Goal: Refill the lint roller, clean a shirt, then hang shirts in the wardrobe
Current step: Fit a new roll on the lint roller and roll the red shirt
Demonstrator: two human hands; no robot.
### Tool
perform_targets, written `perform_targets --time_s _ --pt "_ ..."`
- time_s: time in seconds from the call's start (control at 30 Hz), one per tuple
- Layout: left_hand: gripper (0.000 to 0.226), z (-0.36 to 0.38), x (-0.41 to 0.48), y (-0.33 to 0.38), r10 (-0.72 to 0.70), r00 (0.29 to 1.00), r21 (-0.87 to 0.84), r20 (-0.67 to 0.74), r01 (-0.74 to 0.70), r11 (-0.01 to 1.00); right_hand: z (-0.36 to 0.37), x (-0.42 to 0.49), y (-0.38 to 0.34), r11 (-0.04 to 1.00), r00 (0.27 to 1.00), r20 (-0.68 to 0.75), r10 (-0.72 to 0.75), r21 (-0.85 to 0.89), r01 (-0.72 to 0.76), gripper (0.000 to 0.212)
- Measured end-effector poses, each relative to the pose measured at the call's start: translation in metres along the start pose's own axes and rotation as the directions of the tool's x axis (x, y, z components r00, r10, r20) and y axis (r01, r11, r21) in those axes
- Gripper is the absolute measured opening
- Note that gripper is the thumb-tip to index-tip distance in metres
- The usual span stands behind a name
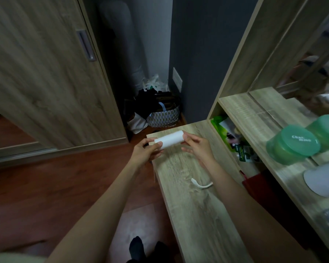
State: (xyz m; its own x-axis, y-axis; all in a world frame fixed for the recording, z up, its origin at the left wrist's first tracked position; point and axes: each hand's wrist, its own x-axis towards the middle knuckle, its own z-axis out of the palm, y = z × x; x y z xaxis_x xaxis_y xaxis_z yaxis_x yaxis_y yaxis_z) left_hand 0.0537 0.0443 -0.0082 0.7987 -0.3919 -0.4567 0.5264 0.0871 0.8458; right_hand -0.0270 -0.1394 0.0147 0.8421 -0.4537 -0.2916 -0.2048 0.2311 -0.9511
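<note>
White refill roll [169, 141] is held level above the far end of the counter [194, 215]. Fingers of the left hand [145, 151] curl round its left end; fingers of the right hand [198, 147] pinch its right end. A curved white piece [201, 184] lies on the counter, nearer.

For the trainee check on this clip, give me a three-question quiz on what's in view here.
1. True or false: the white roll lies untouched on the wooden table.
2. Which grip holds the roll? A) left only B) right only C) both
3. Fill in: the lidded tub on the shelf is ___.
Key: 1 false, the left grip and right grip hold it; 2 C; 3 green.
</note>
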Motion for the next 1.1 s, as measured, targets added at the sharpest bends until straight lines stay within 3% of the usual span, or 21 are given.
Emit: perform_targets --time_s 0.13,0.33,0.43,0.53,0.6,0.7,0.83,1.1 --pt "0.037 0.008 0.0 -0.002 -0.03 0.997 0.259 0.077 0.009 0.966 -0.006 0.0 -0.004 0.999 0.999 0.009 -0.037 -0.012 0.038 0.026" --pt "0.048 0.033 0.002 0.005 0.02 0.974 0.548 0.225 -0.143 0.824 -0.013 -0.003 -0.007 0.994 0.995 0.023 -0.093 -0.047 0.094 0.02" --pt "0.048 0.04 0.003 0.006 0.006 0.965 0.584 0.263 -0.164 0.795 -0.019 -0.006 -0.007 0.989 0.995 0.023 -0.099 -0.107 0.101 0.022" --pt "0.051 0.041 0.004 0.0 -0.05 0.97 0.567 0.236 -0.096 0.818 -0.033 -0.01 -0.001 0.936 0.989 -0.055 -0.137 -0.333 0.111 0.031" --pt "0.05 0.039 0.001 -0.003 -0.076 0.977 0.491 0.197 -0.032 0.87 -0.044 -0.015 0.01 0.82 0.959 -0.177 -0.221 -0.567 0.084 0.039" --pt "0.046 0.04 -0.005 -0.008 -0.112 0.973 0.446 0.201 0.011 0.895 -0.061 -0.036 0.035 0.618 0.906 -0.336 -0.258 -0.778 -0.113 0.046" --pt "0.038 0.042 -0.012 -0.021 -0.128 0.976 0.418 0.179 0.042 0.907 -0.071 -0.059 0.06 0.527 0.877 -0.433 -0.21 -0.805 -0.272 0.042" --pt "0.053 0.04 -0.014 -0.033 -0.142 0.968 0.573 0.207 -0.002 0.82 -0.068 -0.064 0.077 0.55 0.844 -0.532 -0.065 -0.725 -0.415 0.032"
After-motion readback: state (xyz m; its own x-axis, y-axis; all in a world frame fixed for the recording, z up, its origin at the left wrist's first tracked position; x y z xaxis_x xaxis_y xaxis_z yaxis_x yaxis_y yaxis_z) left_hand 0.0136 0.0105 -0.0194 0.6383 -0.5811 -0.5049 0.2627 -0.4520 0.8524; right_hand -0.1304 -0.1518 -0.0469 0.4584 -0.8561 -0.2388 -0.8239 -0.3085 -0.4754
